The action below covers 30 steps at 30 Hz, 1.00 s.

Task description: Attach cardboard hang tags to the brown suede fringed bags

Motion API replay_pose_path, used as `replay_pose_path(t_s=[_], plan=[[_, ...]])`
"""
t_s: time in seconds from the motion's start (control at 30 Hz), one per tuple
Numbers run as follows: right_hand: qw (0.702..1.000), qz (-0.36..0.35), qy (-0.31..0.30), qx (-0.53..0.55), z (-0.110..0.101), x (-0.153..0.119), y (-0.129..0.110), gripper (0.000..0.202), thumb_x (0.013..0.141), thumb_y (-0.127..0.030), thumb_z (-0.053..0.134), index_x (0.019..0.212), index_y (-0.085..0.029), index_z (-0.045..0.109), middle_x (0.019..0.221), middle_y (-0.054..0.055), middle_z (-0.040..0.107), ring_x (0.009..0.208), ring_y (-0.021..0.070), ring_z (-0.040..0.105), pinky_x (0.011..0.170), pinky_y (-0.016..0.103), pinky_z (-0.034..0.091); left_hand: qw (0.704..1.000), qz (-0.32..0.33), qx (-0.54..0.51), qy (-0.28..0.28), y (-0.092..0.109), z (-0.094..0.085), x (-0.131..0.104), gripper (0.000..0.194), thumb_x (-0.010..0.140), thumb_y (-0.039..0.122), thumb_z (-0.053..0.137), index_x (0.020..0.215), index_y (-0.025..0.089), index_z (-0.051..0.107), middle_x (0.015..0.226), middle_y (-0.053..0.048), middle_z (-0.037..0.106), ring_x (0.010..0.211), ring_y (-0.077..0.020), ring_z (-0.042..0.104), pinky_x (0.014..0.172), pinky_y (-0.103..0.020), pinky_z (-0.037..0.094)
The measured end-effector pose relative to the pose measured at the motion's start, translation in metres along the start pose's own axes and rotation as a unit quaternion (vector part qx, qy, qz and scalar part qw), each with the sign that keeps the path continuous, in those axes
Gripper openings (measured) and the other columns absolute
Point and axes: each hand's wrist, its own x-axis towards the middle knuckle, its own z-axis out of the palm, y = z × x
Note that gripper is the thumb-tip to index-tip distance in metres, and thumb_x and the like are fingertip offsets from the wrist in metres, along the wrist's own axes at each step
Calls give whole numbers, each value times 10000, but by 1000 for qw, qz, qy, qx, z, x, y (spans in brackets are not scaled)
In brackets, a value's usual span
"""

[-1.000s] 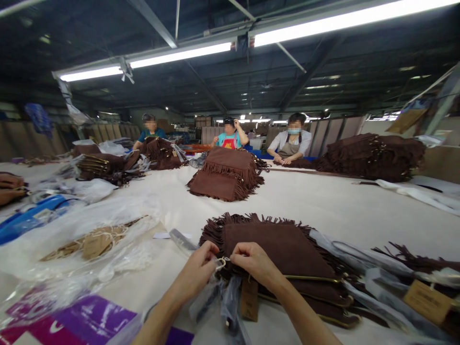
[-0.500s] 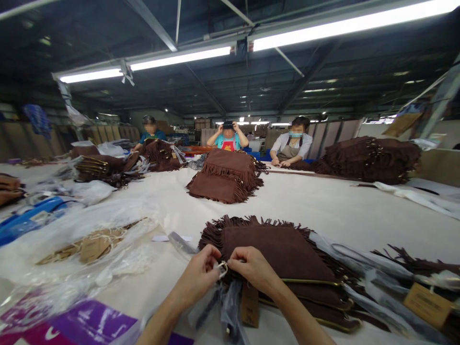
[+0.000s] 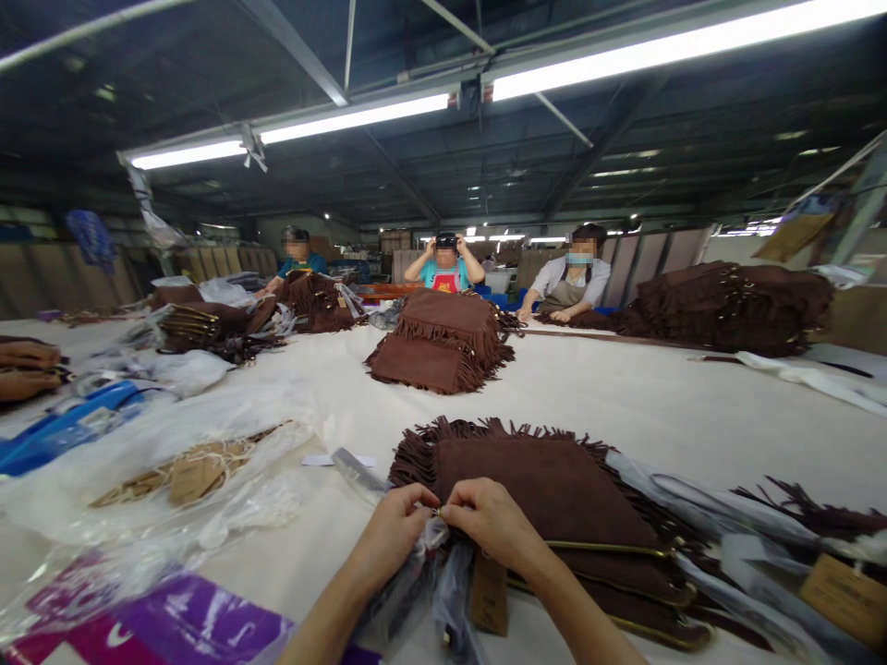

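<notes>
Over the front left corner of a stack of dark brown fringed suede bags (image 3: 540,485), my two hands meet fingertip to fingertip. My left hand (image 3: 396,534) and my right hand (image 3: 491,519) both pinch a small gold-coloured metal fitting (image 3: 437,513); its exact shape is mostly covered by the fingers. Just below hangs a plastic-wrapped strap (image 3: 454,596), its clear film bunched up under the left fingers. A brown card tag (image 3: 489,593) dangles beneath my right hand, against gold zips along the bags' near edges.
Clear plastic with a bundle of tags (image 3: 198,471) lies at left, near a purple printed bag (image 3: 200,614) and a blue package (image 3: 76,420). More brown fringed bags (image 3: 443,342) are piled mid-table. Three people sit across the table; another bag heap (image 3: 727,305) is at far right.
My fingers have drawn closer together around the fitting, and the loop visible between them before is now mostly covered. The whole view has shifted slightly.
</notes>
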Motion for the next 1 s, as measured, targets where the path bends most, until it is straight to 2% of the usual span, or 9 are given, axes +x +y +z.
replay_pose_path(t_s=[0.27,0.33,0.43,0.5,0.57,0.7,0.8,1.0], plan=[[1000,-6,-12,17,-2,1,-1,142,734,-223,615,616,-172,676,627,13,648,629,164,563,581,250,347,991,7,126,36,9,0,-1,111,749,148,449,696,193,535,643,14,528,659,-168,512,608,-256,341],[999,-12,-23,39,-7,1,-1,136,745,-255,594,677,-172,678,637,2,633,614,155,551,557,235,361,983,26,168,69,12,-1,-4,126,802,154,422,719,208,499,656,13,517,674,-174,507,632,-269,320],[991,7,-38,129,-11,2,1,186,769,-314,546,805,-170,658,613,-32,571,510,127,492,474,216,346,964,59,224,131,17,-3,-8,142,879,192,361,778,228,453,673,14,512,663,-180,504,639,-282,298],[982,19,-28,188,-11,3,1,223,787,-353,525,813,-167,646,562,-53,513,444,114,440,439,215,324,964,85,205,148,19,-4,-9,139,898,209,344,799,237,438,678,16,513,658,-181,506,635,-280,302],[979,-1,-10,205,-7,5,-1,237,795,-362,532,807,-168,669,571,-44,535,457,122,460,451,220,338,969,119,162,145,22,-3,-9,128,897,221,364,797,241,442,670,19,510,654,-180,507,632,-273,313],[983,-85,12,164,2,5,-7,169,785,-269,561,765,-194,711,738,2,670,698,178,589,646,245,426,973,159,96,137,25,1,-9,135,879,232,424,752,235,473,638,27,505,614,-168,488,617,-264,324],[985,-98,20,142,5,5,-9,169,793,-240,552,687,-193,675,701,-5,652,704,179,580,671,250,412,976,162,61,134,25,3,-10,142,873,239,440,738,232,482,592,42,485,561,-153,467,589,-256,329],[984,-91,31,151,5,5,-9,172,801,-246,534,692,-177,647,677,-2,624,669,173,556,637,255,399,984,132,9,123,24,6,-8,135,879,271,412,754,236,448,534,71,437,471,-131,447,495,-235,344]])
